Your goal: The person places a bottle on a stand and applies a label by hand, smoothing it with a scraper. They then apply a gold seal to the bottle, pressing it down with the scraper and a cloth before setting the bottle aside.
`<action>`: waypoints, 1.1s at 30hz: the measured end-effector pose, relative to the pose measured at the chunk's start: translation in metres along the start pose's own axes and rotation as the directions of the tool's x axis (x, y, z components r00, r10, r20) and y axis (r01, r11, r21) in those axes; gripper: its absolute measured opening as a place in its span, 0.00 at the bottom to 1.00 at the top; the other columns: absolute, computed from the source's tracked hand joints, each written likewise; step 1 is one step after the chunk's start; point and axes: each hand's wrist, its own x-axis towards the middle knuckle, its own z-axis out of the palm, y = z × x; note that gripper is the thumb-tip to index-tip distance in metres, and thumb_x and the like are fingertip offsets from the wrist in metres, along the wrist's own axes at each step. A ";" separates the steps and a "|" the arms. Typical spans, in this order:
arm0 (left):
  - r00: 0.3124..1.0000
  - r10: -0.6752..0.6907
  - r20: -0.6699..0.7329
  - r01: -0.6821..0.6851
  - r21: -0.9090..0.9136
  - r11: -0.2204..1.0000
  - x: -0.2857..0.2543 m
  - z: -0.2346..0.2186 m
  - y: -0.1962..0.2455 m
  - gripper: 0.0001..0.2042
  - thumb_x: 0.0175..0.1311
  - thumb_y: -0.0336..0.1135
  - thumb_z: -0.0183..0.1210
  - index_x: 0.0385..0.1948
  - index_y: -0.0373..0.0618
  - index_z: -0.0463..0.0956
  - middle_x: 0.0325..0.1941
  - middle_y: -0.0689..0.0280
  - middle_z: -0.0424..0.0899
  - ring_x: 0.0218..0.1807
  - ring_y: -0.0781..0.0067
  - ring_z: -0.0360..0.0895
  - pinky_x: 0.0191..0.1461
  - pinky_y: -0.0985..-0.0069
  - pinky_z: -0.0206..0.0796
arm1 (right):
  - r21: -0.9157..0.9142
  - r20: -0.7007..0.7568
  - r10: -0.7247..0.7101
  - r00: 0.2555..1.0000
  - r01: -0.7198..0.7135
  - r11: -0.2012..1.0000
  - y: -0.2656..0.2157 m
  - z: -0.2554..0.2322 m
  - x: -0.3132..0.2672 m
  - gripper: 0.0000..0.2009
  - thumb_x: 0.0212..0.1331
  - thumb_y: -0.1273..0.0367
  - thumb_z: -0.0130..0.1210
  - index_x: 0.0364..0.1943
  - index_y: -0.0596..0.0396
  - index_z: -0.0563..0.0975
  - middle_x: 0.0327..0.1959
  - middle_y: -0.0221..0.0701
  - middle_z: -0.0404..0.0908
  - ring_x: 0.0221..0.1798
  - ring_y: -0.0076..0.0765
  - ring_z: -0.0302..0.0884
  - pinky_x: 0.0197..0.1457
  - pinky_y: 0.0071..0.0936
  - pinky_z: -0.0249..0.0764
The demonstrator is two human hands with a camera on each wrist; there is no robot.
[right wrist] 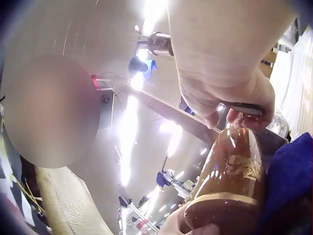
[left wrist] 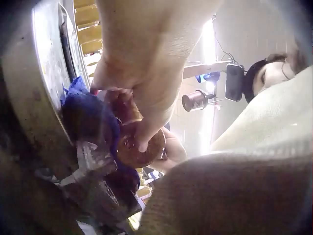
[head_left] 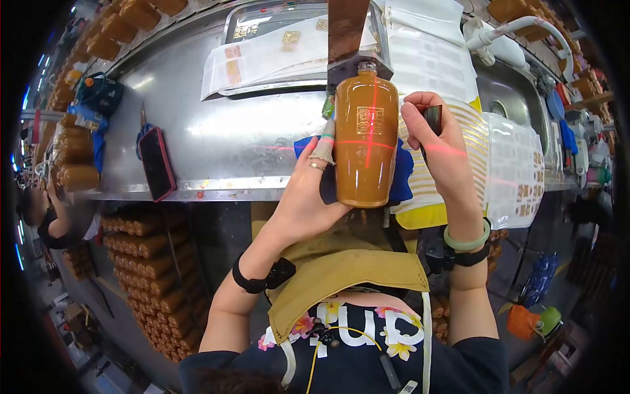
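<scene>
A glossy brown bottle (head_left: 357, 172) lies on a blue cloth (head_left: 402, 178), its neck pointing away from me. A square gold emblem (head_left: 371, 121) sits on its upper face, crossed by red laser lines. My left hand (head_left: 303, 203) grips the bottle from the left, thumb by its base and taped fingers along its side. In the left wrist view, that thumb presses the round bottle base (left wrist: 128, 152). Right of the bottle, my right hand (head_left: 449, 148) holds a small dark flat piece (head_left: 433, 118) between thumb and fingers; its exact kind does not show.
A brown post (head_left: 348, 29) stands just beyond the bottle neck. Decal sheets (head_left: 262, 56) lie on a metal tray at the back left, with more sheets (head_left: 518, 171) on the right. A phone (head_left: 157, 164) lies left, and a sink (head_left: 502, 98) is at the right.
</scene>
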 end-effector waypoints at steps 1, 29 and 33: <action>1.000 -0.019 0.012 0.019 0.003 1.000 -0.001 0.000 0.001 0.55 0.54 0.32 0.76 0.80 0.33 0.46 0.79 0.46 0.66 0.79 0.55 0.65 0.79 0.63 0.57 | 0.000 -0.006 0.001 1.000 -0.001 1.000 -0.001 0.000 0.000 0.11 0.71 0.65 0.63 0.49 0.54 0.78 0.35 0.17 0.76 0.35 0.09 0.65 0.38 0.13 0.63; 0.976 -0.210 -0.065 0.094 -0.739 0.667 0.038 0.005 0.025 0.32 0.79 0.35 0.57 0.78 0.37 0.52 0.68 0.57 0.74 0.66 0.73 0.75 0.70 0.71 0.67 | 0.057 0.034 -0.001 0.999 -0.001 0.998 0.006 0.020 0.002 0.18 0.61 0.70 0.72 0.47 0.53 0.72 0.37 0.17 0.67 0.39 0.09 0.62 0.43 0.11 0.65; 0.979 -0.193 -0.069 0.084 -0.723 0.686 0.039 0.006 0.023 0.37 0.78 0.36 0.59 0.81 0.40 0.46 0.70 0.57 0.73 0.67 0.72 0.74 0.71 0.72 0.67 | 0.034 0.046 -0.005 0.999 0.004 0.999 0.006 0.016 -0.006 0.19 0.62 0.70 0.71 0.51 0.53 0.72 0.41 0.19 0.70 0.39 0.09 0.64 0.44 0.11 0.67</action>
